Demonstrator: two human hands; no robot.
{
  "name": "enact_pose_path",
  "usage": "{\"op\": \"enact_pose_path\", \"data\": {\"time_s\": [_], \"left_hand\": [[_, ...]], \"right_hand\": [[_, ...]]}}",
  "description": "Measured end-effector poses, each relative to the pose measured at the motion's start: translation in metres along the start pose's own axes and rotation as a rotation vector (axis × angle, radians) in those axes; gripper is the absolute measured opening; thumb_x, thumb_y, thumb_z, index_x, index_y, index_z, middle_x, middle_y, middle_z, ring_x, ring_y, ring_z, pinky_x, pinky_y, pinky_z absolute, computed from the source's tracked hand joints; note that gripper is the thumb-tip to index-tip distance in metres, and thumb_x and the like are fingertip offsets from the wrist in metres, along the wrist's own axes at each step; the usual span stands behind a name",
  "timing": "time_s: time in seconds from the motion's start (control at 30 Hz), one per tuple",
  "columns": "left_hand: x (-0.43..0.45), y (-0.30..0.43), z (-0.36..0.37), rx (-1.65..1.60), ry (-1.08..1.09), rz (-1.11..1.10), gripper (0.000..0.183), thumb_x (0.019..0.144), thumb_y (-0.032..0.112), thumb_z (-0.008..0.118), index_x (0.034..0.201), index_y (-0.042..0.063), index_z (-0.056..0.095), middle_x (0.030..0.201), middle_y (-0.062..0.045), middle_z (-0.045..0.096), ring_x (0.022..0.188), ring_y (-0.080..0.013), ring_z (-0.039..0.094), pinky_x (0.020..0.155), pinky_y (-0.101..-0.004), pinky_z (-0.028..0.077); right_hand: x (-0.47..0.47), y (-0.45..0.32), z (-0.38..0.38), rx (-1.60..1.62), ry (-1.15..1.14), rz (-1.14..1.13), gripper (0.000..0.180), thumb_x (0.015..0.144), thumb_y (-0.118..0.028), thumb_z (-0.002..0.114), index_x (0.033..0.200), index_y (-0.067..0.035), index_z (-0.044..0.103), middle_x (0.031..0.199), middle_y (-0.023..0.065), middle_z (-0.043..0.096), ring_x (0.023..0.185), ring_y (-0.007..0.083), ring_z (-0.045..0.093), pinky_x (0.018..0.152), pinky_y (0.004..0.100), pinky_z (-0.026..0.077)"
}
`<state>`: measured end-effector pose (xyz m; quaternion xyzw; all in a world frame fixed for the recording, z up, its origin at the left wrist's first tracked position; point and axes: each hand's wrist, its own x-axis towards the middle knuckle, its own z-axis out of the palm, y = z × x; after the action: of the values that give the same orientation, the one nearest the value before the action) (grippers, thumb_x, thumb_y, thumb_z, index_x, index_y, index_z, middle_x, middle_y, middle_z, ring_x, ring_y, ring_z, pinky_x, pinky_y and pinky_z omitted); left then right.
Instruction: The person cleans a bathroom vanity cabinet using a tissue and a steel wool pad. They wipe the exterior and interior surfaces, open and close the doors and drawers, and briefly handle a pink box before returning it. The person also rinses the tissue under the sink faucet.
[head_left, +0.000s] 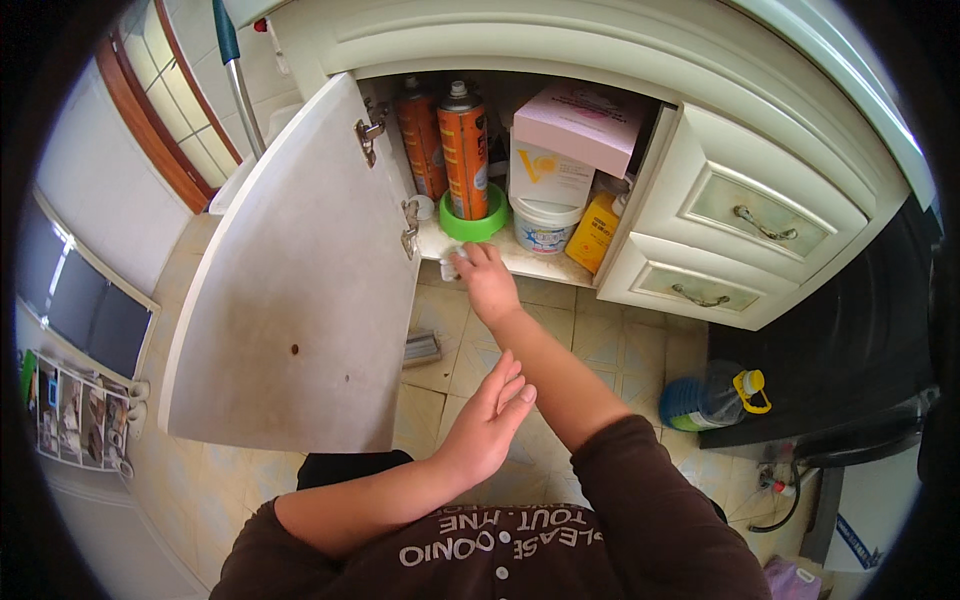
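Observation:
My right hand (487, 276) holds a crumpled white cloth or tissue (453, 264) against the front edge of the cabinet's bottom shelf (517, 262). My left hand (491, 427) is raised in front of my chest, fingers extended, with nothing in it. Just behind the cloth, an orange spray can (463, 150) stands in a green plastic bowl (474, 225), with another orange can (421, 142) to its left. To the right are a white plastic tub (544, 229), a white box (549, 176), a pink box (577, 124) on top and a yellow bottle (594, 232).
The cabinet door (292, 300) stands open on the left. Two drawers (757, 210) are at the right, above a jug of blue liquid (705, 401) on the tiled floor. A small grey object (422, 349) lies on the floor near the door.

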<state>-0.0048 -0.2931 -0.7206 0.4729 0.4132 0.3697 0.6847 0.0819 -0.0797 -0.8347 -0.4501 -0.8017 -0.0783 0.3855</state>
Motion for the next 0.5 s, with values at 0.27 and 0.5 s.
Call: {"op": "enact_pose_path", "data": {"time_s": [0.27, 0.5], "left_hand": [[-0.030, 0.017, -0.023, 0.134, -0.030, 0.152, 0.062, 0.107, 0.016, 0.046, 0.157, 0.003, 0.014, 0.160, -0.020, 0.026, 0.146, -0.0292, 0.033, 0.116, -0.0399, 0.032], [-0.052, 0.058, -0.033, 0.496, -0.266, 0.514, 0.061, 0.099, 0.017, 0.058, 0.152, -0.002, 0.034, 0.155, -0.020, 0.038, 0.144, -0.0320, 0.037, 0.116, -0.0434, 0.031]], "right_hand": [[-0.063, 0.072, -0.071, -0.176, -0.027, -0.091, 0.042, 0.073, -0.006, 0.065, 0.114, -0.013, 0.070, 0.125, 0.0063, 0.062, 0.110, 0.0291, 0.058, 0.092, 0.0365, 0.053], [-0.047, 0.046, -0.069, -0.142, -0.024, 0.063, 0.039, 0.071, 0.003, 0.069, 0.107, -0.012, 0.074, 0.120, 0.0087, 0.066, 0.108, 0.0316, 0.059, 0.091, 0.0388, 0.052]]}}
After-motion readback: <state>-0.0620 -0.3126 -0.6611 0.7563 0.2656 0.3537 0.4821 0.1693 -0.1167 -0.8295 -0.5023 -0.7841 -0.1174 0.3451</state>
